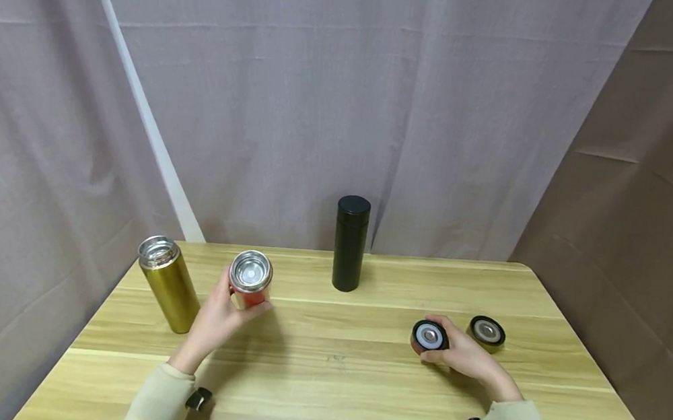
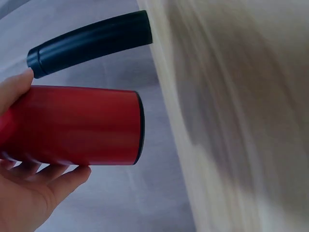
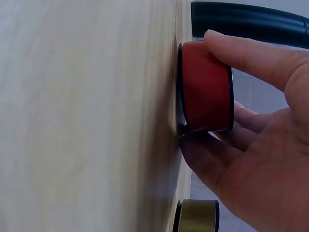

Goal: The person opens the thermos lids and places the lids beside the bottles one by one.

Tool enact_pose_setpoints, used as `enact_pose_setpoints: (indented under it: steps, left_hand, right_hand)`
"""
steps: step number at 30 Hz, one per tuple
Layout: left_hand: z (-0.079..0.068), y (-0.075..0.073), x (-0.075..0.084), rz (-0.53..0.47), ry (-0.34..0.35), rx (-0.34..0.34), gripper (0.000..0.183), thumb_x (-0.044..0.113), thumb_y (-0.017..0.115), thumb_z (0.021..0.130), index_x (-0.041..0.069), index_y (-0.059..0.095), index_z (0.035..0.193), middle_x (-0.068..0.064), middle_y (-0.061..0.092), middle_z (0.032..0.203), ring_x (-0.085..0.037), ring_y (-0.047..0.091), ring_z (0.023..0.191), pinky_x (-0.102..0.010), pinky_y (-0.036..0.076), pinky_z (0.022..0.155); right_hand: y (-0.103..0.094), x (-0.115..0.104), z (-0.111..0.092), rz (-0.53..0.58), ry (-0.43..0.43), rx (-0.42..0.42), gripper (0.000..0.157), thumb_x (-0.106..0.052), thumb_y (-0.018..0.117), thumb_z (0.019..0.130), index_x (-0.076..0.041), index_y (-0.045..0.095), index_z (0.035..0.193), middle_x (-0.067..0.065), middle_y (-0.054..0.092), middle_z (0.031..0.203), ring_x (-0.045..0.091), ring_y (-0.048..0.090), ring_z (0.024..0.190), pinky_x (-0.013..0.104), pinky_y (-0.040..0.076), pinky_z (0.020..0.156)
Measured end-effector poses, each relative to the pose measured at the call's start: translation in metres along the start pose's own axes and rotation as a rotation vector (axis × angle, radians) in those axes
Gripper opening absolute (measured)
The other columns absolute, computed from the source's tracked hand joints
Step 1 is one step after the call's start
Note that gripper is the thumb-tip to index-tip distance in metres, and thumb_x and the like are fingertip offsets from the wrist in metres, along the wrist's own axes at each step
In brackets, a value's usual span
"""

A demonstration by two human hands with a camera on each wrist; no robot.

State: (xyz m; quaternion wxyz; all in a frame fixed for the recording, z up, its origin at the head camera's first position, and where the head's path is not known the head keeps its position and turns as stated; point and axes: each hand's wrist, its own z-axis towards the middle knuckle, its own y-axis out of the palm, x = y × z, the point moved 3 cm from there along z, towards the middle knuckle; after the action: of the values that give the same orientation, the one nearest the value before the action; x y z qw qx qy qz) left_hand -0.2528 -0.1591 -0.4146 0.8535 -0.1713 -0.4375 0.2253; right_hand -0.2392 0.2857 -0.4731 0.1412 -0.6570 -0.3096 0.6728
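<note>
My left hand (image 1: pixel 219 320) grips a red thermos bottle (image 2: pixel 82 126) near its top, its silver open mouth facing up in the head view. The left wrist view shows the bottle's black-rimmed base apart from the table. On the right, my right hand (image 1: pixel 469 353) holds a red lid (image 3: pixel 207 87) between thumb and fingers, the pale inner side upward. That lid is at or very near the tabletop; contact is hard to tell. Just beyond this hand lies a gold lid (image 1: pixel 488 331), also inner side up. Left of my left hand stands an uncapped gold thermos bottle (image 1: pixel 171 289).
A black thermos bottle (image 1: pixel 350 245), its top covered, stands upright near the back edge of the wooden table (image 1: pixel 330 399). Grey curtain (image 1: pixel 297 111) hangs behind the table, with a brown cloth (image 1: pixel 646 219) along the right side.
</note>
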Motion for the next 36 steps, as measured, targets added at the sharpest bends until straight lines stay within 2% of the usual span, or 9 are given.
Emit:
enact_pose_setpoints:
  steps: [6, 19, 28, 31, 36]
  left_hand:
    - [-0.001, -0.002, -0.011, 0.017, -0.018, 0.022, 0.083, 0.017, 0.088, 0.061, 0.011, 0.039, 0.128, -0.009, 0.057, 0.118, -0.025, 0.055, 0.106, -0.046, 0.046, 0.082]
    - [-0.003, 0.001, -0.029, 0.039, -0.042, -0.045, 0.086, 0.025, 0.088, 0.061, 0.013, 0.037, 0.129, -0.011, 0.055, 0.12, -0.027, 0.052, 0.111, -0.047, 0.042, 0.089]
    - [-0.004, 0.002, -0.03, 0.042, -0.048, -0.059, 0.084, 0.025, 0.088, 0.061, 0.012, 0.038, 0.128, -0.012, 0.056, 0.119, -0.027, 0.054, 0.109, -0.046, 0.044, 0.086]
    - [-0.003, 0.002, -0.03, 0.035, -0.068, -0.069, 0.085, 0.025, 0.087, 0.062, 0.012, 0.037, 0.129, -0.012, 0.055, 0.12, -0.029, 0.054, 0.109, -0.047, 0.045, 0.085]
    - [0.002, 0.002, -0.032, 0.01, -0.114, -0.094, 0.09, 0.024, 0.085, 0.065, 0.016, 0.031, 0.137, -0.013, 0.052, 0.124, -0.03, 0.05, 0.114, -0.048, 0.04, 0.091]
  right_hand:
    - [0.0, -0.001, 0.0, -0.01, 0.006, 0.002, 0.081, -0.02, 0.077, 0.075, -0.003, 0.031, 0.139, 0.022, 0.048, 0.127, 0.037, 0.044, 0.117, 0.052, 0.032, 0.092]
    - [0.001, 0.0, 0.001, 0.012, 0.008, -0.011, 0.08, -0.02, 0.077, 0.075, -0.004, 0.032, 0.138, 0.021, 0.049, 0.126, 0.036, 0.044, 0.117, 0.052, 0.032, 0.092]
    - [0.001, 0.0, 0.001, 0.008, 0.006, -0.014, 0.08, -0.019, 0.077, 0.075, -0.005, 0.032, 0.139, 0.021, 0.049, 0.126, 0.037, 0.045, 0.117, 0.052, 0.033, 0.091]
    - [0.0, 0.001, 0.001, 0.004, 0.004, -0.01, 0.08, -0.019, 0.077, 0.075, -0.005, 0.032, 0.139, 0.021, 0.049, 0.125, 0.037, 0.045, 0.117, 0.052, 0.033, 0.091]
    - [0.0, 0.002, 0.0, 0.002, 0.006, -0.002, 0.08, -0.019, 0.077, 0.075, -0.005, 0.032, 0.139, 0.022, 0.048, 0.126, 0.038, 0.044, 0.117, 0.052, 0.033, 0.091]
